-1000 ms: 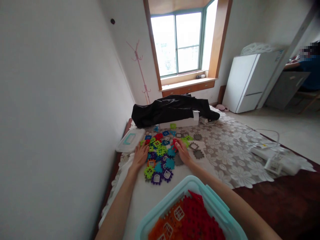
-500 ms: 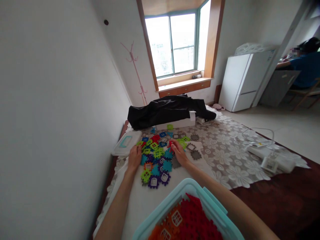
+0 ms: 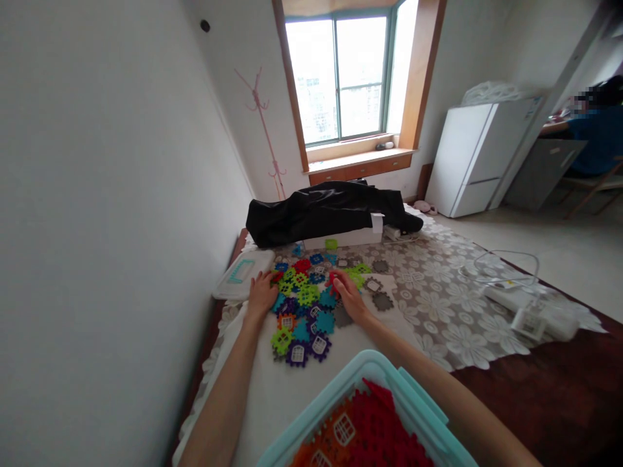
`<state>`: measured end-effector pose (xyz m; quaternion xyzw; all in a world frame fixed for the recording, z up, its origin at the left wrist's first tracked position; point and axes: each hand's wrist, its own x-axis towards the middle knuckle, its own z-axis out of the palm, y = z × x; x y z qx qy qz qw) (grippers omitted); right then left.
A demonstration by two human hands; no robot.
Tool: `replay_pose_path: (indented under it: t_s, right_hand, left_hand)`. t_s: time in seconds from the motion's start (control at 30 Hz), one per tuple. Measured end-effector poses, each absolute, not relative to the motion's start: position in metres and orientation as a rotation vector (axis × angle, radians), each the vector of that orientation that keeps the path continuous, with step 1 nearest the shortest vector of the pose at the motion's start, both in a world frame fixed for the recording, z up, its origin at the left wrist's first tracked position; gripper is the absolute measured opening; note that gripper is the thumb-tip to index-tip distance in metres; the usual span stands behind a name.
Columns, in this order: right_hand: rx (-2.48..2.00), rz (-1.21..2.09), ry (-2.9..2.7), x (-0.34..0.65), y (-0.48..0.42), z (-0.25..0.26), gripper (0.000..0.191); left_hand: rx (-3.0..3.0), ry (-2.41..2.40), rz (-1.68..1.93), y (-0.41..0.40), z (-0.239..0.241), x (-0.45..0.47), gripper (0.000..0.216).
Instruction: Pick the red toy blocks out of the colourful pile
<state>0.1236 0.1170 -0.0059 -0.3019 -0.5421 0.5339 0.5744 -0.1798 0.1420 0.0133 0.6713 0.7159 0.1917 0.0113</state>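
A heap of flat, toothed plastic tiles (image 3: 306, 298) in green, blue, purple, red and grey lies on a lace cloth (image 3: 438, 305). My left hand (image 3: 261, 295) rests palm down on the heap's left edge, fingers near a red tile (image 3: 277, 277). My right hand (image 3: 346, 296) is on the heap's right side, its fingertips closed on a red tile (image 3: 332, 280). A light blue bin (image 3: 374, 373) close to me holds red and orange tiles (image 3: 370, 428).
A white lid (image 3: 242, 274) lies left of the heap by the wall. Behind it sit a black bag (image 3: 326, 211) and a long white box (image 3: 341, 240). A power strip with cables (image 3: 520, 301) is at right. Another person (image 3: 596, 130) sits at a far desk beside a white fridge (image 3: 477, 159).
My left hand has slid a little forward along the heap's left edge. My right hand stays on the red tile. The view has shifted slightly.
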Motion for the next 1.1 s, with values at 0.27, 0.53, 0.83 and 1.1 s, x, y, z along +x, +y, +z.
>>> replay_pose_path:
  t_s: [0.27,0.53,0.83,1.1]
  right_hand:
    - [-0.768,1.231,-1.322,0.125,0.117,-0.003,0.035]
    - [-0.799,1.19,-1.349,0.126,0.115,-0.001,0.032]
    - [-0.626,1.352,-0.991,0.118,0.113,0.013,0.029]
    - [-0.428,1.934,-0.645,0.114,0.125,-0.006,0.019]
  left_hand:
    - [2.065,2.215,0.644,0.141,0.012,-0.181,0.055]
    - [1.995,2.096,0.905,0.137,0.014,-0.179,0.023]
    - [1.973,1.646,1.494,0.117,0.069,-0.109,0.025]
    - [2.352,1.446,0.843,0.098,0.051,-0.037,0.033]
